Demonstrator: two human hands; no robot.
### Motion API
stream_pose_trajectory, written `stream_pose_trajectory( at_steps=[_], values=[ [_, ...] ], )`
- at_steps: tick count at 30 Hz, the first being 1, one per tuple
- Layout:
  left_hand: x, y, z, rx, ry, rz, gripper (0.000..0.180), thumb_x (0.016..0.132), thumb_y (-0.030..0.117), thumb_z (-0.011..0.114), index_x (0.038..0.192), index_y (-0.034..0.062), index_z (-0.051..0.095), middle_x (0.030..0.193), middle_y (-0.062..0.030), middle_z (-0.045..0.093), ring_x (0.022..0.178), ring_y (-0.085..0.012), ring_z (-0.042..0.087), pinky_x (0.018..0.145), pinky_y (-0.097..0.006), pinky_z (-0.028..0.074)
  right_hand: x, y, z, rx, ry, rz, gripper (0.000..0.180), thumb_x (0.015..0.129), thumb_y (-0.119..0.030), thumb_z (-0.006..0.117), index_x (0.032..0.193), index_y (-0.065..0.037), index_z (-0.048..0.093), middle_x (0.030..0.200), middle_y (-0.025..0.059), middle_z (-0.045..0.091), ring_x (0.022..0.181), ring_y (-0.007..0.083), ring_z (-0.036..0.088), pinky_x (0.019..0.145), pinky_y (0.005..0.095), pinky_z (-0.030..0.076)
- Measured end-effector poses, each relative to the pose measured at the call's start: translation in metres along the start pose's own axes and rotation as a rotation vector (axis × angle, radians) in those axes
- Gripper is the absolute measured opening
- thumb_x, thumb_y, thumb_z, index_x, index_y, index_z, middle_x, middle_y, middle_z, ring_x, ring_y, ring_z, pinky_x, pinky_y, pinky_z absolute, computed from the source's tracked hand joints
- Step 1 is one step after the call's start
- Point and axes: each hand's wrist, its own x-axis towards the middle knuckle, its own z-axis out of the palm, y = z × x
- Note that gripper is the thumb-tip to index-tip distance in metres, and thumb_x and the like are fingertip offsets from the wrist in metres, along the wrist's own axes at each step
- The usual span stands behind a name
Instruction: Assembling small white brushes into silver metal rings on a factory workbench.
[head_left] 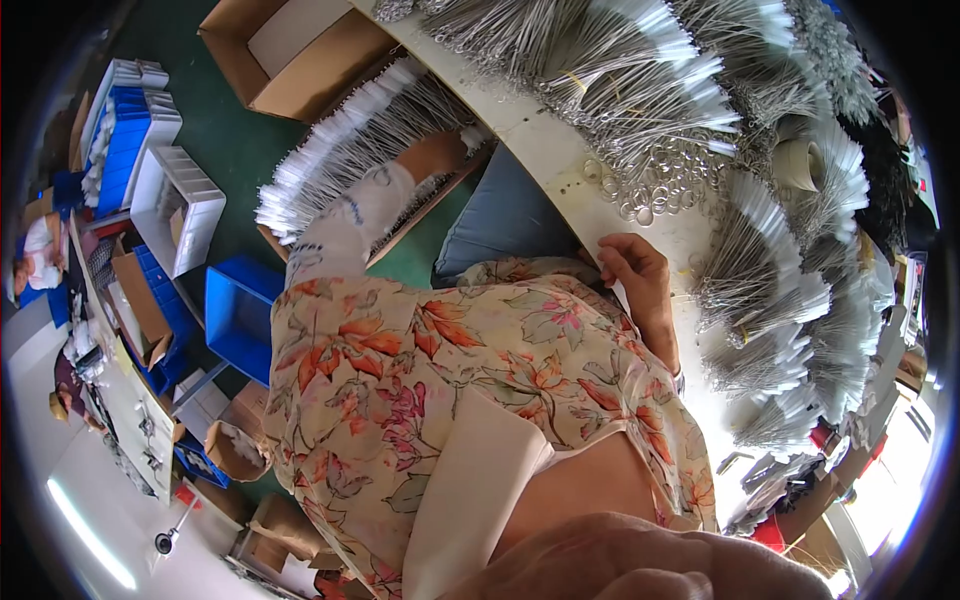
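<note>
Bundles of thin metal wires with white tips (350, 140) sit in the cardboard box by the left hand (435, 155), which grips a bunch; best to keep the tips even. Right hand (635, 270) rests curled, holding nothing, on the white table's edge (540, 140), near loose metal rings (650, 190).

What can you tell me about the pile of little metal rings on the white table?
The metal rings are small, thin, silvery hoops, all alike, lying flat and overlapping in a loose heap on the white table. They sit among fanned bundles of wire pieces with white ends. The right hand rests at the table's edge just below the heap and does not touch it. Their number is too blurred to count.
</note>
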Motion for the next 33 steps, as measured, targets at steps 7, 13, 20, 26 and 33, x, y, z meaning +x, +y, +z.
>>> stream_pose_trajectory(
  at_steps=[7,13,20,26,33],
  values=[
    [-0.110,0.024,-0.147,-0.736,-0.301,0.318,0.025,0.084,0.018,0.058,0.102,0.0000,0.061,0.091,-0.0114,0.065,0.083,-0.0177,0.061,0.075,-0.029,0.047,-0.008,-0.028,-0.012,-0.031,-0.252,-0.019,0.015,0.083,-0.011,0.060,0.095,-0.002,0.062,0.076,0.0008,0.060,0.067,0.0070,0.055,0.055,0.0209,0.045],
    [-0.120,0.042,-0.354,-1.122,-0.005,0.642,0.026,0.090,0.015,0.052,0.108,-0.0022,0.056,0.091,-0.0095,0.062,0.080,-0.0162,0.061,0.075,-0.028,0.051,-0.049,-0.074,-0.071,0.067,-0.119,-0.429,0.012,0.082,-0.002,0.060,0.093,0.000,0.062,0.082,0.0038,0.061,0.070,0.0085,0.058,0.060,0.0216,0.047],
    [0.076,-0.009,-0.447,-1.018,0.521,0.123,0.028,0.089,0.025,0.051,0.106,0.0037,0.058,0.093,-0.0035,0.062,0.084,-0.0137,0.061,0.071,-0.027,0.048,-0.116,-0.092,-0.159,-0.046,0.311,-0.420,0.014,0.080,0.002,0.060,0.094,0.001,0.062,0.084,0.0037,0.060,0.074,0.0086,0.057,0.063,0.0205,0.047],
    [0.207,-0.071,-0.429,-0.796,0.435,-0.263,0.018,0.083,0.024,0.055,0.075,0.0081,0.056,0.058,-0.0037,0.052,0.045,-0.0173,0.048,0.039,-0.032,0.037,-0.137,-0.087,-0.237,-0.121,0.622,-0.353,0.013,0.084,-0.006,0.058,0.094,-0.001,0.062,0.074,0.0003,0.060,0.064,0.0055,0.053,0.058,0.0198,0.045],
    [0.194,-0.039,-0.426,-0.965,0.411,-0.324,0.008,0.082,0.015,0.051,0.081,0.0080,0.055,0.065,-0.0027,0.057,0.052,-0.0142,0.053,0.045,-0.030,0.042,-0.062,-0.102,-0.336,-0.415,0.773,-0.267,0.017,0.084,-0.017,0.060,0.094,-0.004,0.065,0.069,0.0018,0.062,0.057,0.0071,0.055,0.052,0.0224,0.048]
  ],
)
